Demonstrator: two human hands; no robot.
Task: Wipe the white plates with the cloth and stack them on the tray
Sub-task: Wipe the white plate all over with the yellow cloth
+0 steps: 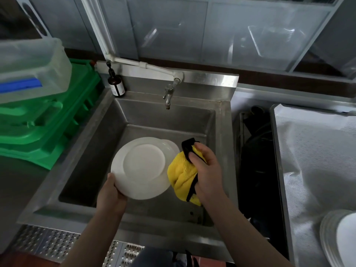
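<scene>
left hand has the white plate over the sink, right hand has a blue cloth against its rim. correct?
Not quite: the cloth is yellow with black trim, not blue. The head view shows the left hand holding the white plate over the sink, and the right hand gripping the cloth against the plate's right rim.

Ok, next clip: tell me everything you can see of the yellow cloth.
The yellow cloth looks like soft, ribbed microfibre with a black trim along its edge. It is bunched up, not spread flat, and hangs above the steel sink. The right hand grips it, fingers curled over the black edge at the top. Its left side meets the right rim of the white plate, which the left hand holds.
</scene>
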